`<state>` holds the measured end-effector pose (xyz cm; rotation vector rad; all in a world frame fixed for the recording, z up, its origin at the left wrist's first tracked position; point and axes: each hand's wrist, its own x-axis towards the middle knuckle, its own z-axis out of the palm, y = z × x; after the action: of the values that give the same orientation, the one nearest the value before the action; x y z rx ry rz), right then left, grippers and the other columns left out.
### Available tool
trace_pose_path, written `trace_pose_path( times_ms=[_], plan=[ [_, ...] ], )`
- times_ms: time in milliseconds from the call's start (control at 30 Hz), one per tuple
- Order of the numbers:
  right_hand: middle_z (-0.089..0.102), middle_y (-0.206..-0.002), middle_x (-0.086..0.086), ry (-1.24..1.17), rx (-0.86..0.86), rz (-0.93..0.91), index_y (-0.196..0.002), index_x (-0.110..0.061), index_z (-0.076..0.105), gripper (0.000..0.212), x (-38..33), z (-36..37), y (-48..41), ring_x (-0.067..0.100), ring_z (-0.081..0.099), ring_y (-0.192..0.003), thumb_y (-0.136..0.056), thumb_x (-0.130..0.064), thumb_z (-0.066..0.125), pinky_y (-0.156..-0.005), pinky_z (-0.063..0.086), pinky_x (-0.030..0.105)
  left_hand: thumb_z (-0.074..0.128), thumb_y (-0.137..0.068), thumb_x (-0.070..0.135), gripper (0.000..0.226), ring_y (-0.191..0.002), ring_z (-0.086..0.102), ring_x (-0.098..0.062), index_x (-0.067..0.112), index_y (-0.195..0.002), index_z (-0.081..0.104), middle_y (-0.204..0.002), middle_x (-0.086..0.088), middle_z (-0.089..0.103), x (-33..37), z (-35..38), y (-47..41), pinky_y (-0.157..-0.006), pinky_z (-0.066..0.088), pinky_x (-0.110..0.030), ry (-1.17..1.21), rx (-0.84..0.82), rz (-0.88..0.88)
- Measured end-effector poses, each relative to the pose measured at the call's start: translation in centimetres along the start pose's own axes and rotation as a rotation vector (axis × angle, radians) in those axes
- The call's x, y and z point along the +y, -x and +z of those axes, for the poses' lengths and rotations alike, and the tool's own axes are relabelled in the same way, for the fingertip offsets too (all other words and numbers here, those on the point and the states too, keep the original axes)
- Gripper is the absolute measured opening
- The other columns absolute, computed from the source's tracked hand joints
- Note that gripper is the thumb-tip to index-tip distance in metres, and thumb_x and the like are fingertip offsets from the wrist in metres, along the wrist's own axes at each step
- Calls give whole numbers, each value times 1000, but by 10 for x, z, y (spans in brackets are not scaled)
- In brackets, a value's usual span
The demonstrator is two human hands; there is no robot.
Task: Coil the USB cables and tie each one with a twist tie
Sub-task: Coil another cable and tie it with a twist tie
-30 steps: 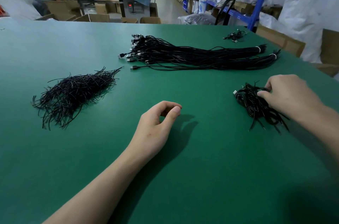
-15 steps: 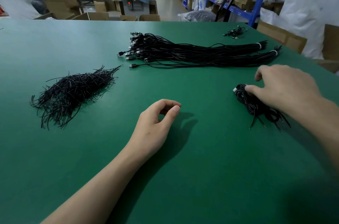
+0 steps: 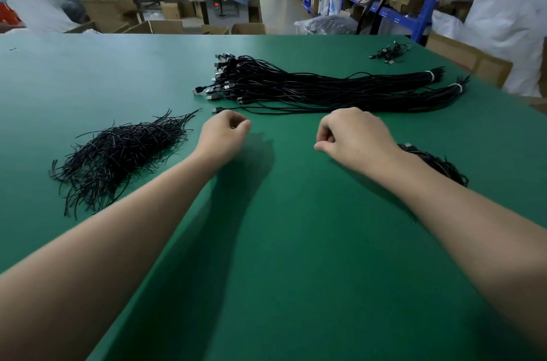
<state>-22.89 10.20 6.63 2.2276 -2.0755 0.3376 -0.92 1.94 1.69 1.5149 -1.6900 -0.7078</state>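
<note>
My forearms [image 3: 118, 227] bare, my left hand [image 3: 222, 135], my right hand [image 3: 356, 140], wrists [image 3: 395, 167] and fingers [image 3: 327, 127] bare too

Both your forearms reach forward, set apart; your left hand [image 3: 223, 135] and right hand [image 3: 356, 135] curl into loose fists, knuckles up.

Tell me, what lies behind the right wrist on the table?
A pile of coiled black cables shows behind the right hand. The wrist covers its near side, so their number cannot be told.
</note>
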Motion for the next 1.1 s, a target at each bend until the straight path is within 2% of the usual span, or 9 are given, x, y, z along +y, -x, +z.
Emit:
trace_pose_path(
  times_ms=[100,200,433,533,633,733,800,900,1100],
  plan=[
    [71,-90,-6,-72,13,21,-85,-27,71,7,-2,13,-15,22,66,-92,-89,-32,71,-83,54,36,58,-100,28,37,-120,58,-28,10,-133,61,-134,-11,58,-10,5,-33,-108,44,-40,-271,-6,46],
    [71,-89,-6,-145,38,35,-89,-27,72,5,-2,28,-26,22,65,-90,-91,-31,69,-77,51,33,55,-101,26,47,-136,44,-34,11,-146,50,-150,-14,44,-17,9,-60,-115,36,-44,-475,-9,82],
    [69,-92,-5,-264,43,80,-93,-25,69,9,-3,54,-50,23,63,-91,-97,-28,62,-76,49,33,57,-101,30,27,-118,56,-36,14,-121,65,-129,-14,57,-22,14,-91,-94,50,-47,-689,49,84],
    [69,-102,-2,-269,79,79,-100,-23,70,15,-5,66,-62,23,58,-104,-100,-31,57,-81,47,35,54,-103,30,24,-113,57,-36,10,-113,65,-118,-14,64,-22,15,-93,-90,49,-47,-787,53,149],
    [61,-133,2,-249,2,74,-130,-20,64,36,-8,78,-76,23,48,-129,-104,-40,47,-101,43,39,50,-104,25,19,-109,57,-34,11,-110,61,-113,-11,66,-14,18,-90,-89,48,-45,-634,65,171],
    [26,-165,5,-239,-90,100,-155,-15,35,59,-5,92,-88,22,19,-152,-105,-48,39,-121,21,39,46,-106,21,12,-79,61,-23,13,-105,54,-88,-2,70,-1,19,-83,-64,50,-32,-139,-11,54],
    [8,-169,5,-227,-93,141,-160,-14,20,68,1,97,-96,20,4,-156,-105,-52,35,-124,11,40,46,-106,17,12,-60,54,-13,13,-107,57,-75,1,68,8,14,-71,-49,43,-21,12,-78,52],
    [-2,-169,6,-92,-36,151,-161,-14,10,74,14,100,-111,18,-7,-156,-104,-56,30,-126,3,42,48,-106,13,17,-50,49,-7,13,-110,64,-71,0,66,13,0,-52,-46,41,-16,8,-172,105],
    [-6,-169,0,-45,-68,99,-161,-21,12,68,23,103,-123,11,-14,-154,-104,-55,28,-125,0,45,49,-106,14,21,-56,45,-13,12,-105,70,-68,3,60,16,-17,-37,-54,38,-27,43,-193,133]
  ],
)
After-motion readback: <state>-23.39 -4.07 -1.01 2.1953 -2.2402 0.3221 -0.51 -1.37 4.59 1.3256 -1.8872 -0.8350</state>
